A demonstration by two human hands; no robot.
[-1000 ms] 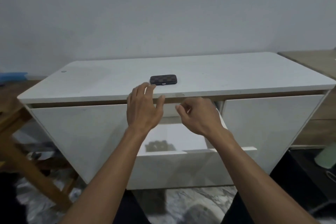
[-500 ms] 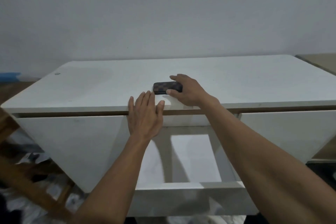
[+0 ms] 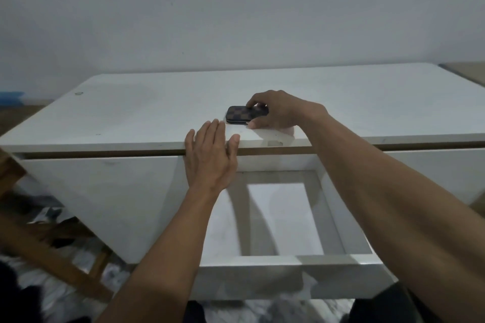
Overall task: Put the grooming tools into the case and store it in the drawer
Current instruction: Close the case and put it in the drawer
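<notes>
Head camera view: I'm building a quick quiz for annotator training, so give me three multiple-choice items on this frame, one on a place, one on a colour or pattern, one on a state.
1. Where is the small case?
A. In the drawer
B. On the cabinet top near its front edge
C. On the floor

2. What does the case's surface look like?
A. Dark checkered
B. Plain red
C. White with stripes

3. What state is the middle drawer in?
A. Shut
B. Pulled out with nothing seen inside
C. Pulled out and full

Answers:
1 B: the case lies on the white cabinet top, with the right hand gripping it.
2 A: brown and dark squares show on its top.
3 B: the drawer stands out below the left hand, its bare floor showing.
</notes>
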